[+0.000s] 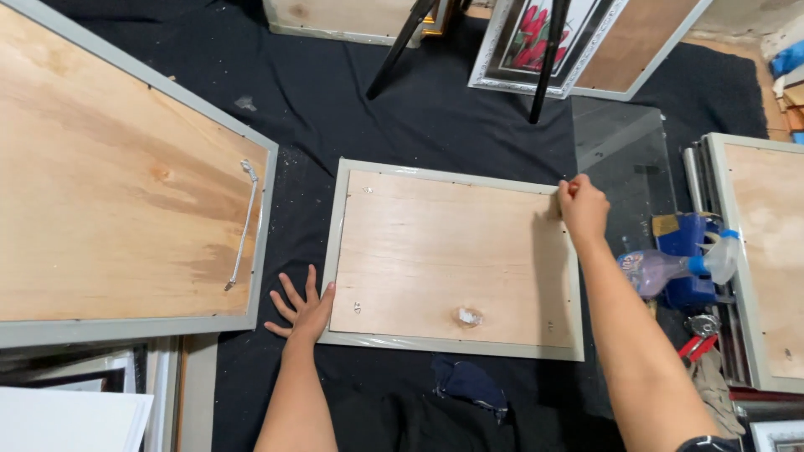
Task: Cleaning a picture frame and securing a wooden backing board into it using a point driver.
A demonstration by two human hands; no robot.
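Down at the near edge, a crumpled dark cloth [469, 383] lies on the black floor covering [377, 125], just below the frame. The left hand [303, 311] is spread flat, fingers fanned wide, palm down on the black covering, thumb side touching the lower left corner of the grey picture frame [332, 251]. It grips nothing; it is just bracing. That frame lies face down in the middle, its plywood backing [444, 251] up, with a pale knot near the bottom edge.

Across to the far right corner: the right hand [583, 209] is closed, fingertips pinched together right at the frame's upper right corner. Whether it holds something small there I cannot tell; whatever it is stays hidden behind the fingers.

Risks from here, as I judge it: with only the thumb side steadying one corner, a tug at the opposite corner could pivot the frame across the covering. A clear sheet of glass [615, 138] lies just beyond the right hand, so a sliding frame or a careless wrist could knock its edge.

To the right, a spray bottle [670, 269] lies on a blue tool [682, 238], red-handled pliers [695, 343] below. Left, a larger backed frame [126, 192] with a hanging cord [244, 226]. Farthest off, tripod legs [548, 59] and a flower picture [536, 38].
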